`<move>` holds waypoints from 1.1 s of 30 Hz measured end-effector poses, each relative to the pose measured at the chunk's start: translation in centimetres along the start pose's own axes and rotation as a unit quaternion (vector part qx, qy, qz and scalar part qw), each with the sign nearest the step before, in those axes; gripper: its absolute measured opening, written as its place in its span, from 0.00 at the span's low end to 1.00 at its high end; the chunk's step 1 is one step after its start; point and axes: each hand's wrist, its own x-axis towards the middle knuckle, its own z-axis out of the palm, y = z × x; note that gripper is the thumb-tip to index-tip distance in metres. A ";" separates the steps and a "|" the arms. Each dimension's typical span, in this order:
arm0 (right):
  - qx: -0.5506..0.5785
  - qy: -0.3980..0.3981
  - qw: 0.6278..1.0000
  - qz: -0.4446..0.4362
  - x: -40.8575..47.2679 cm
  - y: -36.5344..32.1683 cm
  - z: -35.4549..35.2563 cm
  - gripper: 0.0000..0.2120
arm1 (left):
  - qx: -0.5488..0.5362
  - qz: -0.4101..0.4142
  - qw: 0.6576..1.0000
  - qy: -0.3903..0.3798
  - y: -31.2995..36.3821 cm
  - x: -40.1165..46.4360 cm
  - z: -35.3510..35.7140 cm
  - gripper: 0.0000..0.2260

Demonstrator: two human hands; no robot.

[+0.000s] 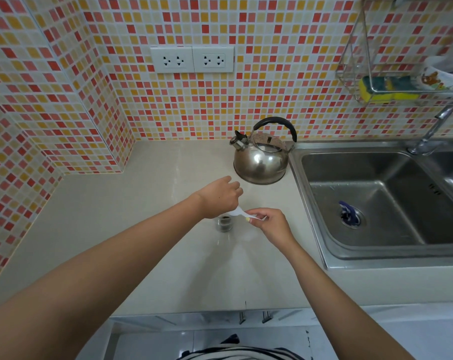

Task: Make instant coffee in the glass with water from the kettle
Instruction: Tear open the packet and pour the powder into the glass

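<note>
— Head view: tiled wall, beige counter [147, 229], kettle [261, 158] by the sink [376, 203]. Glass?
— Glass [224, 222] mid-counter, dark granules inside. Left hand [220, 197] and right hand [269, 222] both pinch a white sachet [242, 213] above it.

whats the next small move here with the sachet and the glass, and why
Probably set the white sachet aside and reach for the kettle. Both hands, left hand and right hand, pinch the sachet just over the glass, which seems to hold dark granules at the bottom and no water. The kettle stands untouched on the counter behind it.
</note>
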 end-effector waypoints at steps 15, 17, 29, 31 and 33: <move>0.003 0.002 1.000 -0.020 0.0 -1.3 -0.3 0.10 | -0.075 -0.071 0.994 0.044 -1.0 -1.0 2.2 0.09; -0.001 0.006 1.000 -0.020 -0.1 -1.4 -0.4 0.11 | -0.094 -0.091 0.990 0.043 -1.1 -1.2 2.5 0.11; -0.030 0.054 0.997 -0.041 -1.4 -2.1 -2.8 0.06 | -0.202 -0.168 0.963 0.067 -1.3 -2.1 3.7 0.17; 0.031 0.096 0.995 0.019 -1.4 -1.5 -2.7 0.07 | -0.215 -0.178 0.958 0.066 -1.2 -2.2 3.9 0.18; 0.088 0.131 0.980 0.123 -1.2 -0.6 -2.0 0.09 | -0.221 -0.183 0.956 0.063 -1.1 -2.4 4.1 0.19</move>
